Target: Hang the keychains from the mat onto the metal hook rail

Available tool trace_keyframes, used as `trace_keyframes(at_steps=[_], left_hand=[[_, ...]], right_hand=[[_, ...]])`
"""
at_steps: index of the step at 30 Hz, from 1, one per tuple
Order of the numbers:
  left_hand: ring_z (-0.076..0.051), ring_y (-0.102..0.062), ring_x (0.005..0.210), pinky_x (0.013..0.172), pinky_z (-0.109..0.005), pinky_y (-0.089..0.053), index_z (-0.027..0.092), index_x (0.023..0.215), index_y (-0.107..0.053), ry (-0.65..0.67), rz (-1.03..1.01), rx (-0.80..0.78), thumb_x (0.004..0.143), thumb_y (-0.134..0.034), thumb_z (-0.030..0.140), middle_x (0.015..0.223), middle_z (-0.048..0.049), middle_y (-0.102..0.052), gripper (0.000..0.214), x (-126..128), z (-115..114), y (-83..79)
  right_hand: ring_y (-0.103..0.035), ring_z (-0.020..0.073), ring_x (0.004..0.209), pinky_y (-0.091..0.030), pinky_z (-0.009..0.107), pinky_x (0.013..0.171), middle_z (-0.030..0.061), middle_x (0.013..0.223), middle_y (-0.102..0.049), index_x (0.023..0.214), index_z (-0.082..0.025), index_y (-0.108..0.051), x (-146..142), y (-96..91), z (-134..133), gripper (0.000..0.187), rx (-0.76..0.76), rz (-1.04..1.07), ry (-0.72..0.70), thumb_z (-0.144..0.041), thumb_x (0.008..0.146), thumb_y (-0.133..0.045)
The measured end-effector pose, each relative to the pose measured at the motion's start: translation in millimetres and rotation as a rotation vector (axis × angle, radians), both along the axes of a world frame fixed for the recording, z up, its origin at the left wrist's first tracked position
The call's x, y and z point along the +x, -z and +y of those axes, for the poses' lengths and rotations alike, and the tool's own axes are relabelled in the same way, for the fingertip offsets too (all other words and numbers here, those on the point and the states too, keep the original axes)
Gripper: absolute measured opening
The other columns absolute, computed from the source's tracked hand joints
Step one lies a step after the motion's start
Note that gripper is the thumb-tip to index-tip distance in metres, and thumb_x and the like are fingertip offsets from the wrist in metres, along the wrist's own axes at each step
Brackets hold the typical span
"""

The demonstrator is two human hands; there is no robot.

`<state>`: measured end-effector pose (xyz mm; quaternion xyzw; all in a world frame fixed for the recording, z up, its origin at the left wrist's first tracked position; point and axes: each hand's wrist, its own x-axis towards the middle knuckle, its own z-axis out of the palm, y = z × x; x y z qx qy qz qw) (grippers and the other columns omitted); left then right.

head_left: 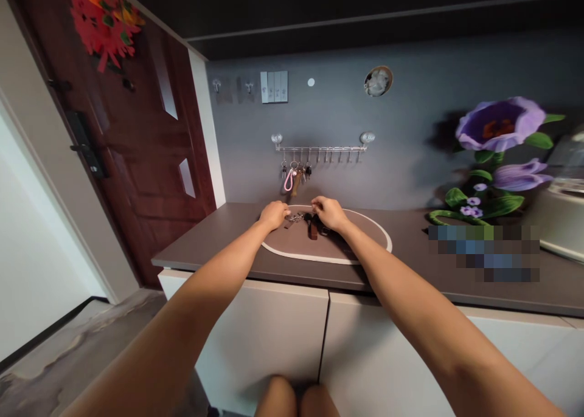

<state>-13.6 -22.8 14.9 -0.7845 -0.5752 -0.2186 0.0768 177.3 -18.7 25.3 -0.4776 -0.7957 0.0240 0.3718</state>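
On a brown oval mat point(301, 250) with a pale rim, keys and fobs lie between my hands. My left hand point(274, 215) is closed with bent fingers at the left end of a metal key chain point(296, 218); its grip is too small to make out. My right hand point(329, 213) has its fingertips pinched together just above dark keys and a brown fob point(313, 230), partly covering them. What that pinch holds, if anything, cannot be seen clearly. Behind the hands, a clear hook rail point(323, 149) on the wall carries several key bunches point(295, 174), one with a pink loop.
The mat lies on a dark brown countertop point(196, 241) above pale cabinet doors point(269, 338). Purple artificial flowers point(499, 125) and a pale appliance point(566, 204) stand at the right. Light switches point(274, 87) are on the wall. A dark red door point(150, 137) is at the left.
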Motion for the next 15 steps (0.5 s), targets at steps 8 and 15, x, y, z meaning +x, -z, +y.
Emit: trace_keyframes(at_steps=[8,15], left_hand=[[-0.019,-0.058,0.080,0.067,-0.025,-0.038,0.019,0.085,-0.064,-0.019,-0.004,0.010,0.081,-0.043,0.026,0.086,-0.0090,-0.065,0.023,4.3,-3.3,-2.4],[-0.018,-0.057,0.083,0.070,-0.024,-0.038,0.019,0.084,-0.063,0.021,-0.114,0.105,0.082,-0.041,0.027,0.088,-0.0080,-0.065,0.024,9.8,-11.1,-8.8]], right_hand=[[-0.058,0.0148,0.077,-0.040,0.023,0.073,0.0050,0.083,-0.065,0.089,-0.018,-0.062,-2.9,-1.9,-4.1,0.020,0.006,-0.052,-0.008,-0.014,0.076,-0.047],[-0.057,0.0142,0.075,-0.040,0.023,0.073,0.0042,0.082,-0.066,0.089,-0.019,-0.063,-2.7,0.1,-2.5,0.019,0.007,-0.041,-0.008,-0.016,0.077,-0.048]])
